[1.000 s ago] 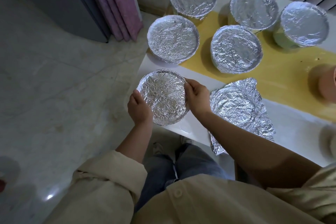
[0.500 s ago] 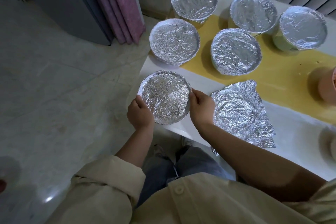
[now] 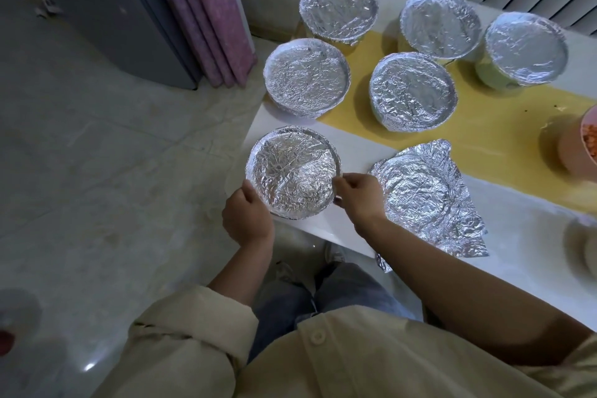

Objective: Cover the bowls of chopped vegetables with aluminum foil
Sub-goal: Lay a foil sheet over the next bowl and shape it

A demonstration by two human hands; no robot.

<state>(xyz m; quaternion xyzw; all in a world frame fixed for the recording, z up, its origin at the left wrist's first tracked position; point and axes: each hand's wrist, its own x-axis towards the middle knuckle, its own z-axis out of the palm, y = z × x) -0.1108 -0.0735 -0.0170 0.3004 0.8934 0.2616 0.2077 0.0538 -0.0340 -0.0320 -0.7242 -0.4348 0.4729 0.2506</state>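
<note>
Left hand (image 3: 247,220) and right hand (image 3: 358,195) grip the upright foil-covered bowl (image 3: 292,171).

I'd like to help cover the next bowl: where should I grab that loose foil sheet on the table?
Probably pinch the loose foil sheet at its near corner, which seems to hang past the table edge, coming from the person's side. Elsewhere it lies mostly flat, leaving little to get fingers under.

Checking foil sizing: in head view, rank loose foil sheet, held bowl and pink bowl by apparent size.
1. loose foil sheet
2. held bowl
Unranked: pink bowl, cut off by the frame edge.
</note>
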